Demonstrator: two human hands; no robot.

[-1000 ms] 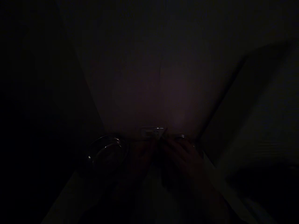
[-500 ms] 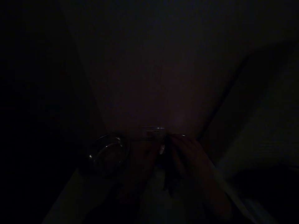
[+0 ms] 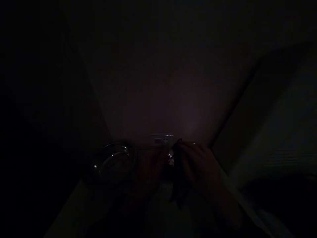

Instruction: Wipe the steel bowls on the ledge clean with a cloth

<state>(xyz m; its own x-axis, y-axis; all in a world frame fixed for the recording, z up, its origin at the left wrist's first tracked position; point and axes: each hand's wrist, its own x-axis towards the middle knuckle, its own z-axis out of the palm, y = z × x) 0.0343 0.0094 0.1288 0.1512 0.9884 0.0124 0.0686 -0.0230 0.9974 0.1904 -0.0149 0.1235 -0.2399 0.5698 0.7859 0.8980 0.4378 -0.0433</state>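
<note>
The head view is very dark, so details are faint. My right hand (image 3: 199, 162) is closed, its fingers bent over a dark cloth (image 3: 178, 188) that hangs down below them. A small shiny metal piece (image 3: 171, 158) catches the light between my two hands, against the cloth's left side. My left hand (image 3: 151, 168) is just left of that piece, its fingers pointing towards it. What its fingers hold is lost in the dark. Left of my left hand stands a round metal bowl (image 3: 114, 163), with light glinting on its rim and inside.
Just beyond my hands is a small rectangular panel (image 3: 160, 140) with a bright upper edge. A pale surface (image 3: 160, 109) stretches behind it. A dark edge (image 3: 232, 110) slants up at the right, and a pale surface (image 3: 279, 138) lies past it.
The cloth and the shiny piece have shifted slightly between my hands, and more of the shiny piece shows. My left hand has moved slightly, uncovering more of the panel. The bowl has stayed put.
</note>
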